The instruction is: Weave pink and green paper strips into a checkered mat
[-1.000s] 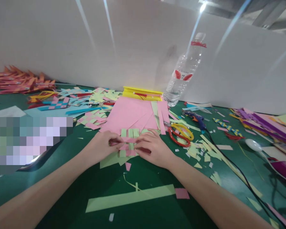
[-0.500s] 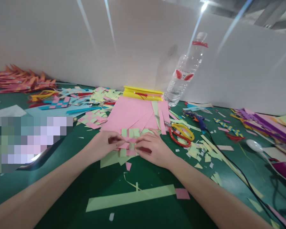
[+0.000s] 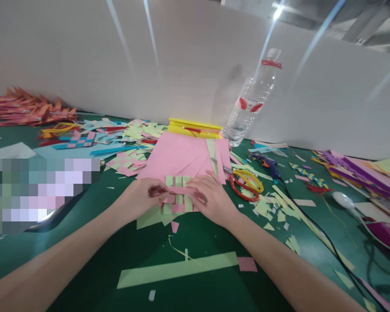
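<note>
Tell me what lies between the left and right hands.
In the head view, a pink paper strip spans the gap between the left hand and right hand, across pale green paper strips.

Right hand [image 3: 213, 197] slightly farther from left hand [image 3: 139, 196], more pink strip [image 3: 181, 190] visible between them

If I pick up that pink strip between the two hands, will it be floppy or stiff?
The pink strip will probably feel light, since it looks like thin paper. It may flop if held by one end, being so narrow. It could catch on the green strips it lies across.
</note>
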`<state>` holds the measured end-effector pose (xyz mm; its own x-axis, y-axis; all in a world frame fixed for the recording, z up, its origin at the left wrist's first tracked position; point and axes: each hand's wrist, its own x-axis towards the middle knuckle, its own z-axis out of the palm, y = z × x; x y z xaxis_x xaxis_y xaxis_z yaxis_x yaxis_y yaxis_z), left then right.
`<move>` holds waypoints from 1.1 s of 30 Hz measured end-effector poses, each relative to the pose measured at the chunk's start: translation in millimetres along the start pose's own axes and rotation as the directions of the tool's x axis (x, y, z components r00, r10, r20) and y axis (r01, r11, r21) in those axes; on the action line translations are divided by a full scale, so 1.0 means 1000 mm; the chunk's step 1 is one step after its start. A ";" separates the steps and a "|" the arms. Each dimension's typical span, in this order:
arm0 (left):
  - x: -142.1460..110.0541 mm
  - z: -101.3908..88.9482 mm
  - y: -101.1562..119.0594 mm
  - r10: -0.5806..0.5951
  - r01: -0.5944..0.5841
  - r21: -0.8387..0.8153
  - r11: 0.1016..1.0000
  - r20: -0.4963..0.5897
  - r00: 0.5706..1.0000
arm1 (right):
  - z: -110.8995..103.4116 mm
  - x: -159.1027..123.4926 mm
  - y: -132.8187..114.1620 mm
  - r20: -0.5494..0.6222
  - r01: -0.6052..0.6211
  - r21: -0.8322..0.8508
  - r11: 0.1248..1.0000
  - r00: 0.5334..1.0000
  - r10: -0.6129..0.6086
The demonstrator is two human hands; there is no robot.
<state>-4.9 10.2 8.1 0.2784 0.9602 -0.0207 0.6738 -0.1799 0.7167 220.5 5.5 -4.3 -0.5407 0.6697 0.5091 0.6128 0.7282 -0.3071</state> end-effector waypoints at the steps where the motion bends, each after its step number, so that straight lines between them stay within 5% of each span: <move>1: 0.000 0.000 0.000 -0.001 0.001 0.008 1.000 0.004 1.000 | 0.000 0.001 -0.001 0.016 -0.022 -0.001 1.000 1.000 0.022; 12: -0.003 -0.003 0.004 -0.007 0.007 0.003 1.000 -0.005 1.000 | 0.006 0.018 -0.003 0.275 -0.115 -0.098 0.989 0.952 0.138; 33: -0.001 -0.007 0.002 -0.016 0.017 0.025 1.000 -0.034 0.999 | 0.014 0.013 0.001 0.241 -0.026 -0.059 0.998 0.970 0.039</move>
<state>-8.7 10.2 13.8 0.2443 0.9697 -0.0088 0.6951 -0.1688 0.6988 205.7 17.0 -9.5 -0.6392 0.7132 0.2877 0.6594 0.7008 -0.2721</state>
